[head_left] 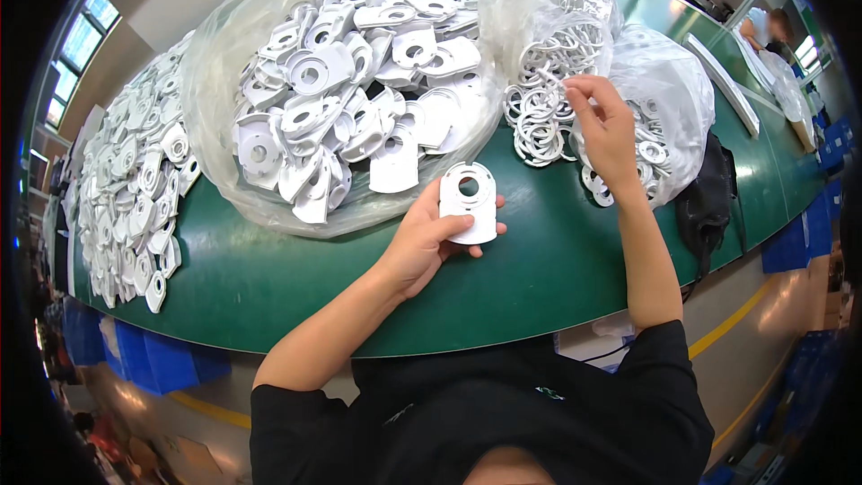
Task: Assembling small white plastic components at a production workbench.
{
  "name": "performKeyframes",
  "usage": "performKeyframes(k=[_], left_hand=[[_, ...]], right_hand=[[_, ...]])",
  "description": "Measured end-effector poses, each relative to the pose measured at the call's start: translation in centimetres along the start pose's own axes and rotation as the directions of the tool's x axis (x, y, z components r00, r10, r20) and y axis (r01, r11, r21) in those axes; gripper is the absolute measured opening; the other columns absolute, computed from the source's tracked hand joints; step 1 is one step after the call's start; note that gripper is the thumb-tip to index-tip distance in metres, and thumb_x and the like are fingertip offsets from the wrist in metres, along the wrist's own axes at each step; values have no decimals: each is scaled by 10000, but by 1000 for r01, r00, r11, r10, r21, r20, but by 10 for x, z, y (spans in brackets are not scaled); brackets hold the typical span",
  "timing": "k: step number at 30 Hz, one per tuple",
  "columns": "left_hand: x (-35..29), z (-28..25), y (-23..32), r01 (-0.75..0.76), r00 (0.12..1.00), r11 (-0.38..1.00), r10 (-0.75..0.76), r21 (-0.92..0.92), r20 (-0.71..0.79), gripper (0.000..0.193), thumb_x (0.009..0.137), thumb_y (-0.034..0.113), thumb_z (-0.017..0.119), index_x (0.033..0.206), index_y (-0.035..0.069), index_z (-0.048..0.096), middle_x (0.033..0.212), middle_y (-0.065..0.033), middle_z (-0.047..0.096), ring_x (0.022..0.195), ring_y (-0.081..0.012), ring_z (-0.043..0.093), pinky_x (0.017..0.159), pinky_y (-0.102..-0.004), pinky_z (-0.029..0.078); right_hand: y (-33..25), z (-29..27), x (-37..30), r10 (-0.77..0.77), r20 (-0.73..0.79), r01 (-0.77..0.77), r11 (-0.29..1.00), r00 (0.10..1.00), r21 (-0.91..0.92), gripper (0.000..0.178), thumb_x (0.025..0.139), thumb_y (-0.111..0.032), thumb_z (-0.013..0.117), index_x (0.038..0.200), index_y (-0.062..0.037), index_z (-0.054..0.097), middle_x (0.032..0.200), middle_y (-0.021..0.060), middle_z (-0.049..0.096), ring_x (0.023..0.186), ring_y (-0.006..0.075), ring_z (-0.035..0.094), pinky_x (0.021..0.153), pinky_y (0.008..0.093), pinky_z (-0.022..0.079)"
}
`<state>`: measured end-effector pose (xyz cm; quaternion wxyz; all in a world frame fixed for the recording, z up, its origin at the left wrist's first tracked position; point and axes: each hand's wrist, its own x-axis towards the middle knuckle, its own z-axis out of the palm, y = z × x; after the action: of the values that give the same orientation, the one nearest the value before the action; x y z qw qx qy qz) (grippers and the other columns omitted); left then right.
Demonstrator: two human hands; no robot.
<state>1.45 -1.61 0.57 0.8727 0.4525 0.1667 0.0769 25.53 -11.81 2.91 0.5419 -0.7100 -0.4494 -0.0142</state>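
My left hand is closed on a flat white plastic plate, which has a rounded top end and a round hole. The thumb lies across its lower face, the other fingers behind it. At the far right of the table, my right hand pinches a white plastic ring at the heap of white rings; the fingers and neighbouring rings partly hide that ring. Many similar white plates spill out of a large clear plastic bag beyond my left hand.
Loose white parts are piled along the left of the green table. To the right stand a clear bag of round white parts and a black bag. A person is far off at the right. Blue bins sit below the table.
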Motion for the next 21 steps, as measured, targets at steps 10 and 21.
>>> performKeyframes(k=[10, 21], left_hand=[[3, -4, -6, -44, 997, 998, 47, 42, -63, 567, 857, 8, 492, 1379, 51, 276, 1195, -139, 559, 1006, -248, 639, 661, -277, 520], [2, -6, -1, -42, 999, 999, 41, -13, -35, 498, 895, 43, 445, 1368, 49, 291, 1162, -124, 556, 968, -230, 645, 636, -268, 506]], right_hand=[[-37, 36, -43, -358, 442, 303, 933, 822, 192, 181, 791, -5, 679, 971, -22, 670, 886, 73, 640, 754, 172, 616, 652, 267, 493], [-39, 31, -40, -513, 566, 580, 811, 645, 75, 232, 740, 40, 629, 956, -42, 645, 937, 68, 604, 818, 243, 595, 684, 329, 493]])
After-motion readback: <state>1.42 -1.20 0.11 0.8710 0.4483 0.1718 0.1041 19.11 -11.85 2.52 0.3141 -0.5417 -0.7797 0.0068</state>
